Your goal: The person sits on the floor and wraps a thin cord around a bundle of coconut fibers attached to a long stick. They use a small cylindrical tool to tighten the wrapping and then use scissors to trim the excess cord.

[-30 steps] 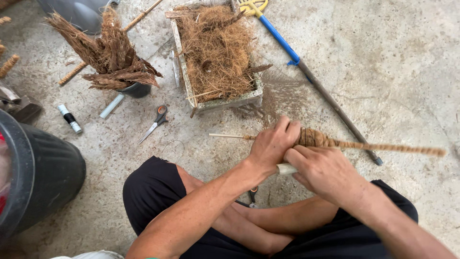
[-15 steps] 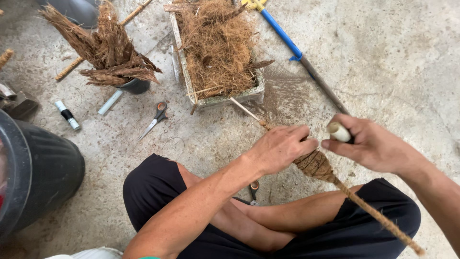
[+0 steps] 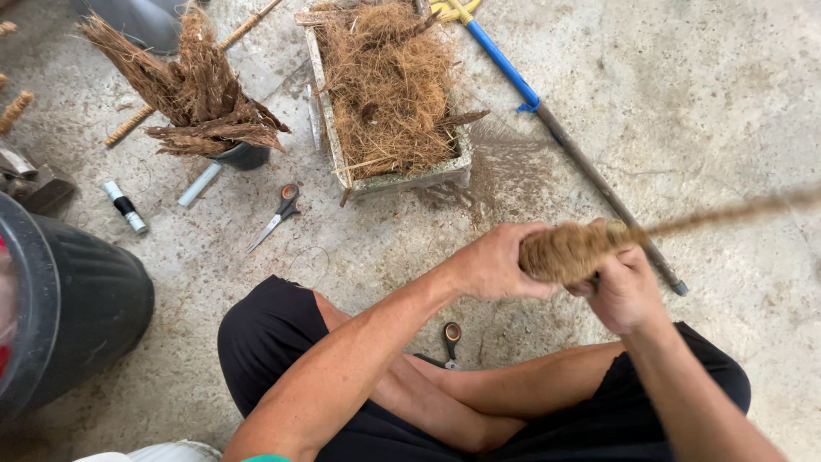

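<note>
Since a moment ago you've swung the fibre-wound spindle (image 3: 569, 251) level, both hands—left hand (image 3: 496, 261), right hand (image 3: 623, 291)—now closed tight around its bundle, rope trailing right above the floor.

Concrete floor (image 3: 727, 128); fibre tray (image 3: 342, 162), scissors (image 3: 278, 214), blue-handled tool (image 3: 547, 120), black bin (image 3: 77, 308)

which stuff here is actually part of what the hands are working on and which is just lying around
In hand:
- left hand and right hand, both on the wound fibre bundle
- twisted rope running off it to the right
- tray of loose brown fibre, likely the supply

Lying about:
- scissors
- blue-handled tool
- husk pieces in a pot
- black bin
</note>
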